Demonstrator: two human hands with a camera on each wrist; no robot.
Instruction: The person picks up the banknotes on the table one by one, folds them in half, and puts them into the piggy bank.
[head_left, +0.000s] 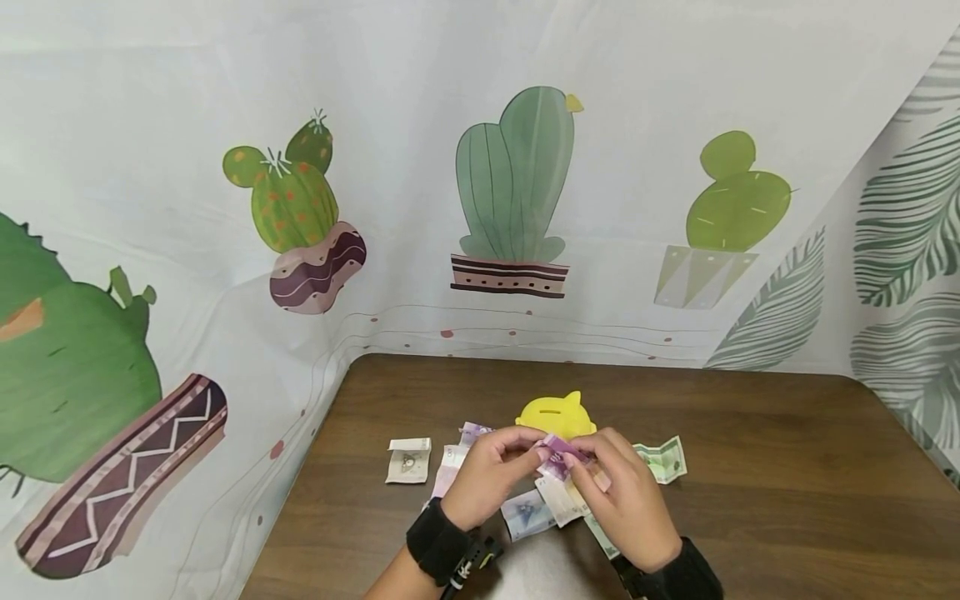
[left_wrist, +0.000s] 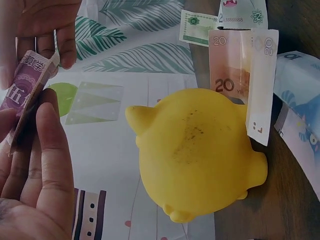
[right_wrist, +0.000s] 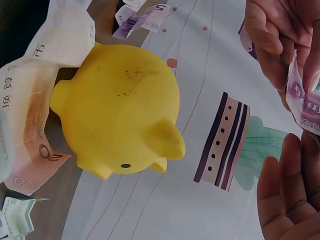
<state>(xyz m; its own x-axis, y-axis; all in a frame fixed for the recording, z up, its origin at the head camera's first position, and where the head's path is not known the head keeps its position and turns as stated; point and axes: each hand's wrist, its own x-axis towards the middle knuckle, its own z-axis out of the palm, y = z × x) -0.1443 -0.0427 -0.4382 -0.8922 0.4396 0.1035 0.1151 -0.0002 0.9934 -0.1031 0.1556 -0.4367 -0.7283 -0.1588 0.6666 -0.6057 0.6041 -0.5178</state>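
Note:
Both hands meet over the wooden table, in front of a yellow piggy bank (head_left: pixel 551 414) with a slot in its back. My left hand (head_left: pixel 483 471) pinches one end of a folded purple banknote (head_left: pixel 555 457). The other end is between the thumb and fingers of my right hand (head_left: pixel 622 492). In the left wrist view the purple banknote (left_wrist: pixel 27 82) shows a crease along its length. Seen from the right wrist, the purple banknote (right_wrist: pixel 306 102) is cut off by the frame edge. Its lower part is hidden behind fingers.
Below the hands lie a blue banknote (head_left: pixel 528 514) and a folded brownish 20 note (left_wrist: pixel 227 65). Green notes (head_left: pixel 666 460) lie to the right. At the left are a folded grey-white note (head_left: pixel 409 462) and pinkish-purple notes (head_left: pixel 448 468). A cactus-print cloth (head_left: pixel 405 208) hangs behind the table.

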